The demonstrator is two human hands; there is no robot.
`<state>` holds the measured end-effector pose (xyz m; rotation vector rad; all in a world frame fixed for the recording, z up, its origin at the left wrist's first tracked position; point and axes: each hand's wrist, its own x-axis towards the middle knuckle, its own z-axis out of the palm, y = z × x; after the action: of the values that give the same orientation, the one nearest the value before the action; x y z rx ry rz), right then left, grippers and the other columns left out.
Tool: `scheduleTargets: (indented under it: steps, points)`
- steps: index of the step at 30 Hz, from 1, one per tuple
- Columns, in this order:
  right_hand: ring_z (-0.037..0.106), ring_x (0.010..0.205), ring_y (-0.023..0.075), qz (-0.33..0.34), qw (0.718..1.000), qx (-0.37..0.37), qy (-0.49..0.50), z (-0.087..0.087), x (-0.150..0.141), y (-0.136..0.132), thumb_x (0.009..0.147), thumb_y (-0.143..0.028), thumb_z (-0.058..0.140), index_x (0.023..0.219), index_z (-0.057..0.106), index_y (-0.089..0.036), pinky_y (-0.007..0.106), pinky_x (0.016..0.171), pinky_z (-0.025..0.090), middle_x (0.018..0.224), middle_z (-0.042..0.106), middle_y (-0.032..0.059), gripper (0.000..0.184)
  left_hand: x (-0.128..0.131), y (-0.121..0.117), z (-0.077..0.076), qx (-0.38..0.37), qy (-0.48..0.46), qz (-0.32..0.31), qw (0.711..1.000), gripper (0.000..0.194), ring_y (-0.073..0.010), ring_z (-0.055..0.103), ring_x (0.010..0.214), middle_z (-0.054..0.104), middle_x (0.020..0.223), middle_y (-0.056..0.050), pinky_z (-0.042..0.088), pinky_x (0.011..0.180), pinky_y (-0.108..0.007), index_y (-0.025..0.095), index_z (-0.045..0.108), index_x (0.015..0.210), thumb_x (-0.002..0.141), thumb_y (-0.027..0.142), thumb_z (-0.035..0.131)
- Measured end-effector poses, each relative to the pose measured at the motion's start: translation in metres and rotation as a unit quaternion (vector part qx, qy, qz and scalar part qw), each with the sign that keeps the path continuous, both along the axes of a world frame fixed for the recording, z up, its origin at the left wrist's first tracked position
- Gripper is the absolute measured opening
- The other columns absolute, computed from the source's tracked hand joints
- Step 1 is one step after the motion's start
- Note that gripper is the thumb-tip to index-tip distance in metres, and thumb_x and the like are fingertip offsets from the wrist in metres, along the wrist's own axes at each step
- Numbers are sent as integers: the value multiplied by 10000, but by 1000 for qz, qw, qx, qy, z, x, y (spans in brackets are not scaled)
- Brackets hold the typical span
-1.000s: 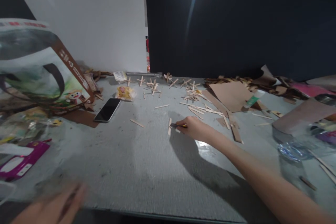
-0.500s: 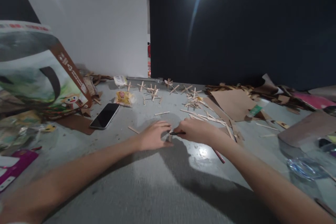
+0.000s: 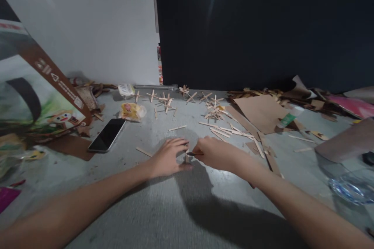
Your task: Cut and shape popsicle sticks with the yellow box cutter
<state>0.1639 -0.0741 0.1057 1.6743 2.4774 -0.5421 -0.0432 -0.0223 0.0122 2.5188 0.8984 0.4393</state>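
Note:
Near the middle of the table, my left hand point(image 3: 166, 158) steadies a short, pale wooden craft stick point(image 3: 187, 156) between its thumb and fingertips. The stick stands roughly lengthwise to my view. My right hand point(image 3: 217, 152) is closed around a dark, slender pointed tool point(image 3: 191, 154), its exact kind too small to make out. The tool's tip meets or lies over the stick; contact cannot be told. Beside my left wrist lies another craft stick point(image 3: 143, 151), and beyond the hands is a single stick point(image 3: 177, 128).
Loose craft sticks point(image 3: 222, 131) and small crossed-stick pieces point(image 3: 168, 101) lie beyond my hands. A phone point(image 3: 107, 135), a yellow packet point(image 3: 132, 112) and a printed bag point(image 3: 55, 85) are at left. Brown cardboard point(image 3: 258, 113), a glue stick point(image 3: 289, 117) and a clear glass dish point(image 3: 350, 188) are at right.
The camera view has tilted down and come a little closer. Both hands keep nearly the same place on the table, with the stick and dark tool still held.

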Motion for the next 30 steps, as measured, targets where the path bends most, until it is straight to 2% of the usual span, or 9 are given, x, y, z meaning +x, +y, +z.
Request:
scheduleTargets:
  steps: [3,10,16,18,21,22,26,30]
  points:
    - [576,658,141,-38,999,-8,-13,-3,-4,-3,966,-102,580,813,744,-173,280,601,261,755,679,57,235,0,0,0,-4,-2,4,1000,701,-382,475,1542,590,1609,-117,362,1268,-564,275,721,1406,824,637,866]
    - [521,595,123,39,999,-8,6,3,5,9,943,-78,609,807,757,-186,287,574,249,703,680,31,228,1,0,-1,-4,-20,16,1000,692,-377,501,1522,619,1583,-105,370,1261,-557,287,737,1377,798,634,886]
    - [531,585,130,31,999,-5,-9,4,7,9,943,-110,625,836,770,-184,281,568,268,715,705,50,195,2,6,-10,6,-29,20,999,678,-374,550,1477,689,1497,-103,385,1242,-553,289,765,1292,764,698,879]
    - [553,597,136,32,999,9,-15,3,5,7,946,-120,625,862,784,-187,278,569,278,737,723,57,193,2,8,-13,13,-36,25,999,752,-378,539,1485,672,1514,-125,388,1241,-545,275,733,1344,761,734,859]
    - [621,671,157,35,999,25,-19,2,2,6,953,-138,636,914,816,-191,271,582,301,829,771,81,192,3,11,-17,37,-35,67,996,986,-428,467,1531,540,1630,-196,379,1247,-564,211,650,1456,687,786,872]
    - [646,707,169,35,999,29,-22,2,0,6,952,-138,640,933,826,-190,270,590,310,865,786,91,194,3,12,-18,42,-30,72,996,1006,-442,459,1533,520,1641,-211,381,1245,-572,196,645,1459,676,783,880]
    - [703,771,204,38,998,41,-39,4,-7,5,951,-150,646,985,856,-190,272,614,348,894,811,103,217,4,14,-21,76,-52,77,993,854,-430,588,1406,660,1470,-195,458,1175,-554,204,716,1307,667,736,909]
    - [744,831,230,38,996,57,-57,4,-11,2,936,-160,663,995,863,-193,266,640,379,919,826,111,211,5,15,-21,99,-61,101,988,789,-416,649,1289,701,1320,-196,517,1089,-548,192,715,1190,628,694,950]
